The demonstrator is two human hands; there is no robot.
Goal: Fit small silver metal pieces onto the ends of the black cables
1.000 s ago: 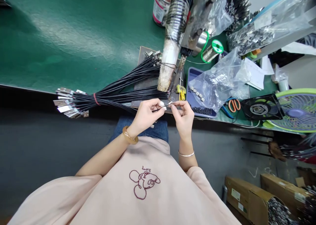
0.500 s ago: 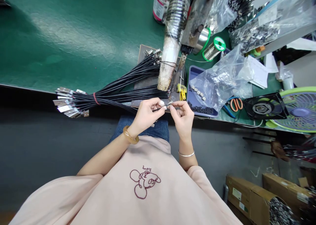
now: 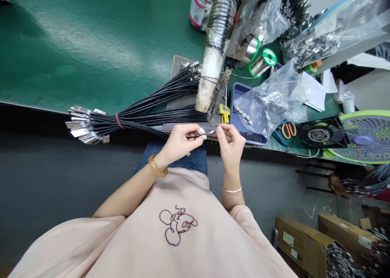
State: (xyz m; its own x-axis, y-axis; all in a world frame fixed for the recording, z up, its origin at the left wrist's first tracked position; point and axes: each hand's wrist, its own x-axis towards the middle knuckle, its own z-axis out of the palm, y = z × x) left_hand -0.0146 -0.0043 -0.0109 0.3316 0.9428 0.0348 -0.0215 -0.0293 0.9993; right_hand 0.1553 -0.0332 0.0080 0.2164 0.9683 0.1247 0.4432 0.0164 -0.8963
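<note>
My left hand (image 3: 183,142) pinches a black cable (image 3: 196,137) close to its end, at the table's front edge. Just right of it, my right hand (image 3: 230,144) is closed, thumb against forefinger, by the cable's end. A tiny shiny bit shows between the two hands; what the right fingertips hold is too small to make out. To the left lies a bundle of black cables (image 3: 152,118) with silver plugs (image 3: 81,125), tied by a red band (image 3: 118,120). Above the hands, a soldering iron (image 3: 225,77) points down beside a foil-wrapped hose (image 3: 210,66).
A purple tray (image 3: 236,91) on the right holds small black parts, metal shells and a plastic bag (image 3: 268,101). Beyond stand solder spools (image 3: 263,62), orange-handled scissors (image 3: 288,129), a black fan (image 3: 323,133) and a green-rimmed fan (image 3: 362,140). A jar (image 3: 199,9) stands at the back.
My right hand has shifted slightly right, widening the gap between the hands. My left hand still pinches the cable, and the view has moved a little.
</note>
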